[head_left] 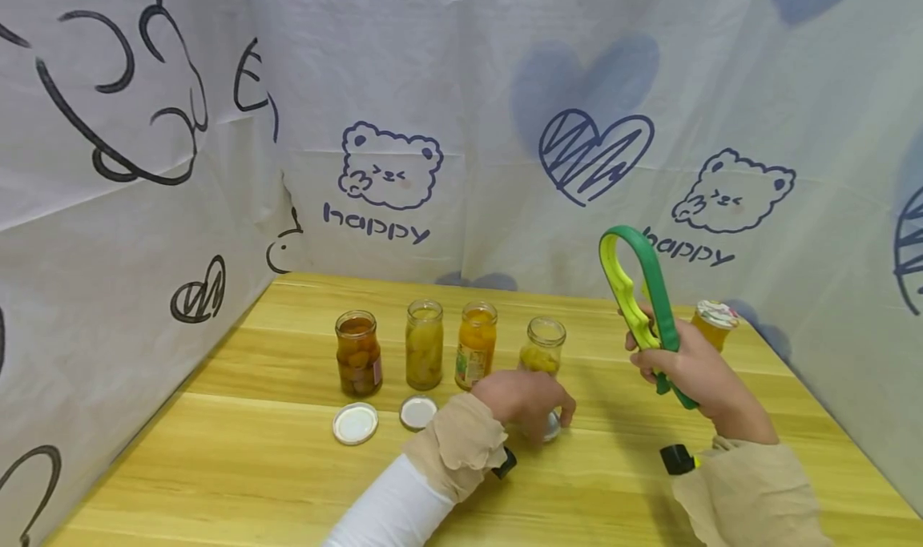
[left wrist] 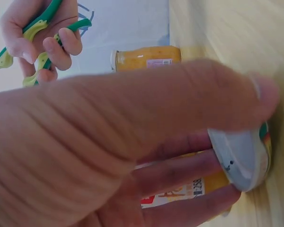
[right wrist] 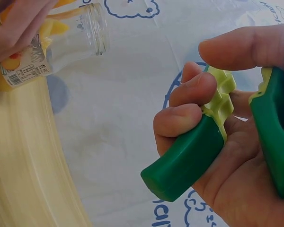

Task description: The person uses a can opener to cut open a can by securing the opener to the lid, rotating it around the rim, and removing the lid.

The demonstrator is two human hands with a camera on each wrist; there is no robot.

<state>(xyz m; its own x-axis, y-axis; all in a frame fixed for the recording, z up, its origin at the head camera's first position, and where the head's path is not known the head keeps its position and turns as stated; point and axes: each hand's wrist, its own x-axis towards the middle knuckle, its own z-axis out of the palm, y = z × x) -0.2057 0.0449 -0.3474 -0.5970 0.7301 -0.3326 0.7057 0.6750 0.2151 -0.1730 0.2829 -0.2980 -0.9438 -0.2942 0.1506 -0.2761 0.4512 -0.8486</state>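
My left hand (head_left: 525,399) pinches a metal jar lid (left wrist: 240,158) between thumb and fingertips, low over the table. The lid's white inside faces up, and the hand covers part of it. Right behind this hand is an open glass jar (head_left: 546,340) of yellow fruit, its lower part hidden. My right hand (head_left: 685,363) grips a green and yellow jar opener (head_left: 662,299), held up off the table with its loop at the top. In the right wrist view, fingers curl round one handle (right wrist: 184,158) and the thumb lies near the other.
Three more open jars stand left: brown fruit (head_left: 358,363), pale yellow-green fruit (head_left: 424,351) and orange fruit (head_left: 476,343). Two white lids (head_left: 355,424) (head_left: 418,412) lie before them. A lidded jar (head_left: 712,327) stands behind my right hand. Printed cloth walls (head_left: 476,178) border the wooden table (head_left: 238,467).
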